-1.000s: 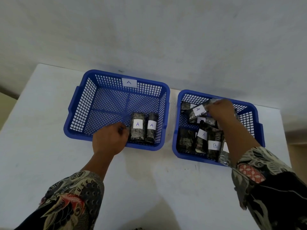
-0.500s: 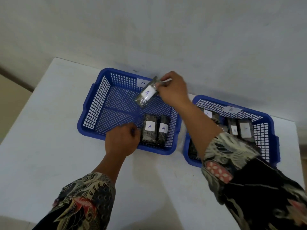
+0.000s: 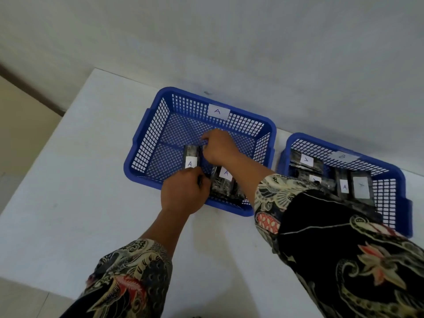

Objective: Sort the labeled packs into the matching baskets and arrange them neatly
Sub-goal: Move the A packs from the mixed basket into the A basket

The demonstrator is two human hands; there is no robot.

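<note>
While the right hand [image 3: 219,146] is pinching the far end of the new A pack [image 3: 191,157] and the left hand [image 3: 183,193], fingers curled, is steadying its near end on the floor of basket A [image 3: 160,106], the pack should be going down flat, label up, flush beside the A packs [image 3: 223,182] lying there. Half a second ago the right hand was holding this pack in the air over the basket's far wall; other packs are waiting in basket B [image 3: 298,140].
</note>
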